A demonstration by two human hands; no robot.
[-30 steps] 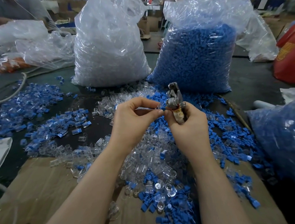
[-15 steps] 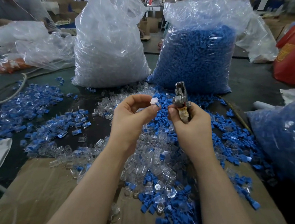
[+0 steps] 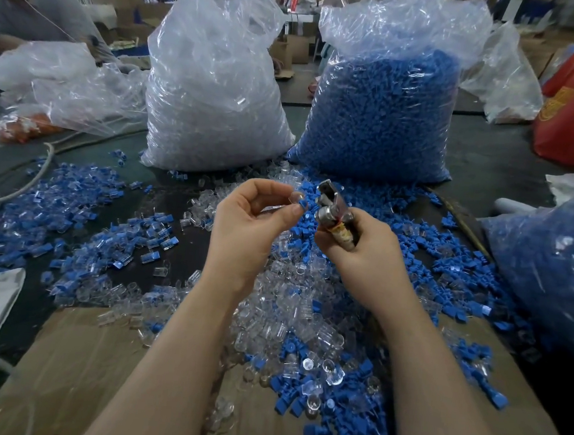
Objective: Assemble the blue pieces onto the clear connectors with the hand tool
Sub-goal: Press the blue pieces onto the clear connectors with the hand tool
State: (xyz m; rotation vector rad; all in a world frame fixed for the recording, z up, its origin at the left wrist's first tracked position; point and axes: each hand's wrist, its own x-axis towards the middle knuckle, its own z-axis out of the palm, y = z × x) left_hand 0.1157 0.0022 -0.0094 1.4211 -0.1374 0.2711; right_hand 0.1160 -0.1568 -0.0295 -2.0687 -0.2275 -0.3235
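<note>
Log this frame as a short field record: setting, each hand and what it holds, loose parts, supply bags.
setting: worktable partly covered by cardboard
left hand: pinches a clear connector with a blue piece at the fingertips
right hand: grips the hand tool, metal head pointing up
gap: part and tool head close together; contact cannot be told
loose parts: mixed clear and blue pile under the hands; more blue-and-clear parts to the left
supply bags: clear parts bag; blue parts bag
</note>
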